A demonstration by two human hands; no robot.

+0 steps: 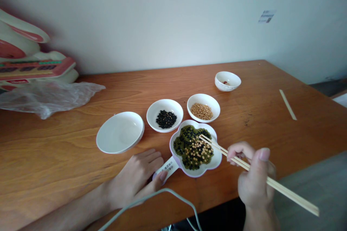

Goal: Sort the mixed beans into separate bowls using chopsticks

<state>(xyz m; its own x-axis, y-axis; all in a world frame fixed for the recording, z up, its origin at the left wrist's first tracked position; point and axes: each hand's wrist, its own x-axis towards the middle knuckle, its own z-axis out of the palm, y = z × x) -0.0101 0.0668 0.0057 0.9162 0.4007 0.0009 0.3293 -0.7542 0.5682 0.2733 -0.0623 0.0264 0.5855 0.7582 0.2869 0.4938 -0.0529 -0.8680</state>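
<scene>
My left hand (138, 173) grips the labelled handle of a flower-shaped dish (218, 158), thumb on top. Mixed green, black and tan beans (193, 148) cover much of the dish's inside. A pair of chopsticks (287, 192) is held in my right hand (256, 173), their tips among the tan beans. Whether a bean is pinched between the tips I cannot tell. Just behind the dish stand a white bowl (151, 117) of black beans (166, 119) and a white bowl (216, 107) of soybeans (202, 111). Left of them is an empty white bowl (119, 133).
A small white bowl (227, 81) with a few reddish bits stands farther back. A pale strip (287, 104) lies at the right. A plastic bag (54, 95) and a rabbit-shaped toy keyboard (29, 68) occupy the left. A cable (168, 190) loops in front of my left hand.
</scene>
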